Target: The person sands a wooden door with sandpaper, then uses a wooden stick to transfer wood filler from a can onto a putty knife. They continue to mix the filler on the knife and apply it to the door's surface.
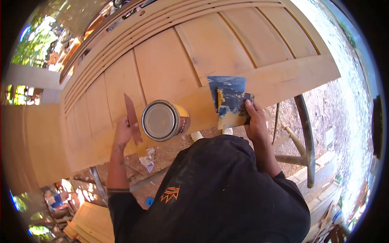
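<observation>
Standing between hands (pixel 126 130) (pixel 257 121) gripping blade (pixel 131 115) and smeared plate (pixel 236 110), a tin (pixel 162 120).

The camera sits on the person's head and looks forward and down from close by, with the black shirt (pixel 227 194) at six o'clock, left hand (pixel 125 129) at nine, right hand (pixel 257 119) at three and wooden panel (pixel 160 60) at twelve.

From here, smooth matt wooden panel (pixel 162 60), metal can (pixel 164 121) with shiny rim, dull brown strip (pixel 131 112), dark plate (pixel 236 107) smeared rough with paste (pixel 221 98), matt cloth shirt (pixel 219 190).
</observation>
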A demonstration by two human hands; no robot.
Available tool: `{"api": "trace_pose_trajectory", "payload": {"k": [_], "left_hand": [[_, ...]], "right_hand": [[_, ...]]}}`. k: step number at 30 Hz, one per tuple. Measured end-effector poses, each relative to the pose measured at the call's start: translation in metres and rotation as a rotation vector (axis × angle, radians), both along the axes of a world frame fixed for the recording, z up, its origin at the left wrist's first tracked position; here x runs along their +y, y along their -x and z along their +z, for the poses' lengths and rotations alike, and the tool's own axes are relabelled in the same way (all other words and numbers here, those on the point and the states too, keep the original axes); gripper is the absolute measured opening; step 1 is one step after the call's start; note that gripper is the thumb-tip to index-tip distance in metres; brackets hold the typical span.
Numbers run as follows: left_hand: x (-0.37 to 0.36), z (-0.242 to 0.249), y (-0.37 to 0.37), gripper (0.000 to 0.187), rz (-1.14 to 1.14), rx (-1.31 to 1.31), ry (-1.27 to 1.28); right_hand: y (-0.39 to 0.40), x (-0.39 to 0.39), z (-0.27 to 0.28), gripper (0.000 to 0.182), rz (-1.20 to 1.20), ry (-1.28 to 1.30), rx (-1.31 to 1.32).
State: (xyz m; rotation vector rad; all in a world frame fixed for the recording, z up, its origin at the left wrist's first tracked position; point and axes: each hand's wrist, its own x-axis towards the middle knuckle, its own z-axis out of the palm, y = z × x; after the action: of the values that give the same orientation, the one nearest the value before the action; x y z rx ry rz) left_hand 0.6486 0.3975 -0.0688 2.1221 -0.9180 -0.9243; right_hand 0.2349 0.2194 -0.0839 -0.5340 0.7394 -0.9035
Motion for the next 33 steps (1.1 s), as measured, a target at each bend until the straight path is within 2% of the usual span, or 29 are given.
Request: {"api": "trace_pose_trajectory", "payload": {"k": [2,3,6,8,10,12,14,17,20,25,29,32,33], "left_hand": [[0.003,-0.008,0.001,0.035,0.017,-0.036,-0.012],[-0.008,0.016,0.021,0.040,0.048,-0.096,0.038],[-0.036,0.067,0.042,0.044,0.081,-0.626,0.204],[-0.057,0.107,0.066,0.047,-0.024,-0.303,0.434],[-0.076,0.138,0.105,0.047,-0.204,0.115,0.503],[-0.094,0.141,0.128,0.049,-0.389,0.378,0.457],[-0.108,0.143,0.144,0.042,-0.502,0.517,0.393],[-0.113,0.135,0.150,0.034,-0.479,0.642,0.370],[-0.109,0.129,0.137,0.027,-0.441,0.561,0.405],[-0.075,0.134,0.120,0.022,-0.192,0.587,0.671],[-0.039,0.130,0.127,0.024,0.073,0.649,0.856],[-0.021,0.121,0.122,0.026,0.087,0.673,0.834],[-0.019,0.118,0.121,0.025,0.135,0.587,0.838]], "right_hand": [[-0.005,0.002,0.003,0.028,0.035,0.029,-0.052],[-0.005,0.003,0.006,0.029,0.066,0.045,-0.069],[-0.010,0.002,0.023,0.029,0.100,0.077,-0.161],[-0.015,-0.001,0.035,0.030,0.103,0.124,-0.209],[-0.022,-0.003,0.047,0.032,0.137,0.162,-0.267],[-0.031,-0.002,0.060,0.033,0.197,0.182,-0.335],[-0.043,0.004,0.072,0.034,0.248,0.176,-0.391],[-0.052,0.013,0.079,0.035,0.287,0.143,-0.408],[-0.050,0.021,0.081,0.036,0.294,0.110,-0.397],[-0.046,0.025,0.071,0.037,0.154,0.085,-0.371],[-0.042,0.021,0.064,0.034,0.145,0.091,-0.295],[-0.046,0.019,0.058,0.029,0.225,0.043,-0.292],[-0.050,0.019,0.058,0.028,0.228,0.024,-0.303]]}}
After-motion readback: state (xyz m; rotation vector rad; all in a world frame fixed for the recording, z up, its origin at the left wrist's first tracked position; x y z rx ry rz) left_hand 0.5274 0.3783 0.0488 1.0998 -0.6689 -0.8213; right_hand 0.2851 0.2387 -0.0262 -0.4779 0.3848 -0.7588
